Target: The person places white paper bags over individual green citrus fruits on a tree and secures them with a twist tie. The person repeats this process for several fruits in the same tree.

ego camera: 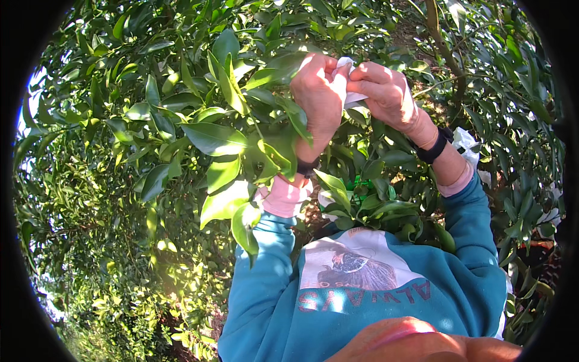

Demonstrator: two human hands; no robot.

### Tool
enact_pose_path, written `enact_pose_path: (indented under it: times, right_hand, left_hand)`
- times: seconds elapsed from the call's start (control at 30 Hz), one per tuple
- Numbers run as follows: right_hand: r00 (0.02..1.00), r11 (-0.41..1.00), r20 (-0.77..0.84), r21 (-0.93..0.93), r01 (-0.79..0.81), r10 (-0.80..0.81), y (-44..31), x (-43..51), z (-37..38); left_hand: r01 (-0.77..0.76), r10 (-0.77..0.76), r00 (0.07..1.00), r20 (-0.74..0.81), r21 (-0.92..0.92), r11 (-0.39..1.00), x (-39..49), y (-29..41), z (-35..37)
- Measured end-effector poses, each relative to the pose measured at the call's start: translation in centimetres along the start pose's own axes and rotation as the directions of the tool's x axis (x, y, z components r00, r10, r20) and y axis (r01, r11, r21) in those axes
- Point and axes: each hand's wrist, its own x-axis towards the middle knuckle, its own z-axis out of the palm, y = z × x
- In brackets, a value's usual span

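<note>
My left hand (320,88) and my right hand (382,92) are close together among the leaves, near the top of the view. Between them is a white sheet (355,97), thin and paper-like, partly hidden by the fingers. My left thumb and fingers pinch its upper left part. On its right side, my right fingertips grip it at about the same height. Whether the sheet encloses anything cannot be seen. A leafy citrus-like branch (215,140) reaches in front of my left forearm.
A bare brown branch (445,50) rises beyond my right hand. Crumpled white material (466,145) shows beside my right forearm. Something bright green (360,188) sits behind leaves below the hands. Dense foliage (90,181) fills the left side.
</note>
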Motion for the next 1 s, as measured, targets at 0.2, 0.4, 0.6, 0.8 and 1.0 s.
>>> enact_pose_path:
  times: [0.2, 0.4, 0.6, 0.8, 1.0]
  right_hand:
    - [0.998, 0.999, 0.054, 0.007, -0.034, 0.033, 0.0, 0.2, 0.0]
    - [0.998, 0.996, 0.059, 0.090, -0.012, 0.006, 0.4, -0.1, -0.1]
    - [0.996, 0.989, 0.079, 0.137, -0.051, 0.041, 0.6, -0.7, 0.1]
    - [0.974, 0.938, 0.105, 0.267, -0.221, 0.199, 0.4, -0.7, -0.7]
    - [0.955, 0.851, 0.070, 0.439, -0.288, 0.288, 0.3, 0.1, -1.6]
  left_hand:
    - [0.019, -0.041, 0.972, 0.230, 0.096, 0.995, 2.2, -1.2, -0.2]
    - [0.773, -0.338, 0.559, 0.757, -0.328, 0.543, 4.5, -5.5, 0.1]
    - [0.903, -0.050, 0.426, 0.903, -0.428, -0.040, 3.5, -5.4, 0.7]
    - [0.874, -0.268, 0.444, 0.855, -0.347, 0.341, 3.1, -3.6, -1.8]
    - [0.798, -0.231, 0.585, 0.777, -0.501, 0.335, 1.5, -3.4, -3.0]
